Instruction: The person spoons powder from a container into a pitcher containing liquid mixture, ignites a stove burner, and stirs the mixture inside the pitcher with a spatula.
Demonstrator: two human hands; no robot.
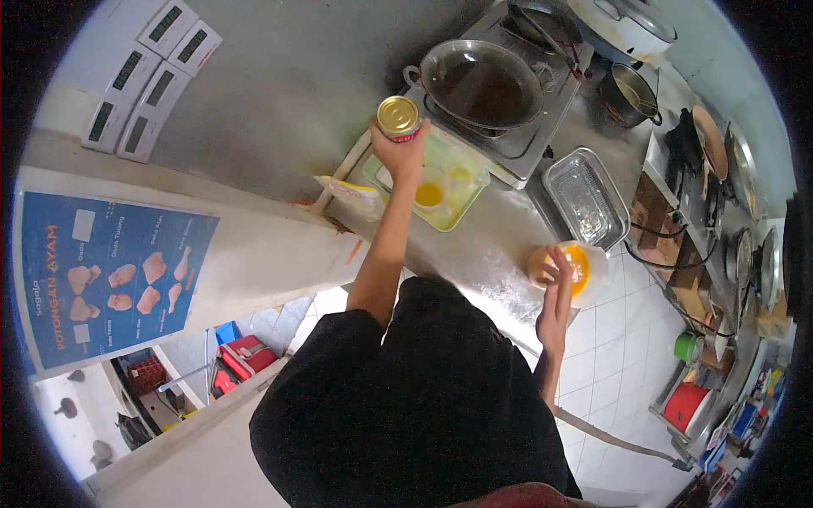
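My left hand point(399, 157) is wrapped round a tin can point(399, 117) with a gold-coloured lid and a strip of red on its side. Below that hand lies a pale green tray point(470, 193), with yellow liquid in it. A white and yellow packet point(356, 195) sits at the tray's left edge. On the other side, my right hand point(555, 300) has its fingers stretched out over a pale bowl point(597, 269) of orange-yellow liquid. Whether those fingers touch the bowl, I cannot tell.
A wok point(483, 85) of dark liquid stands on the stove point(529, 157). Right of the stove lies a metal wire basket point(587, 199) in a tray. A black pot point(629, 95) and a large lidded pot point(627, 30) are farther back. Shelves point(677, 203) with pans line the right side.
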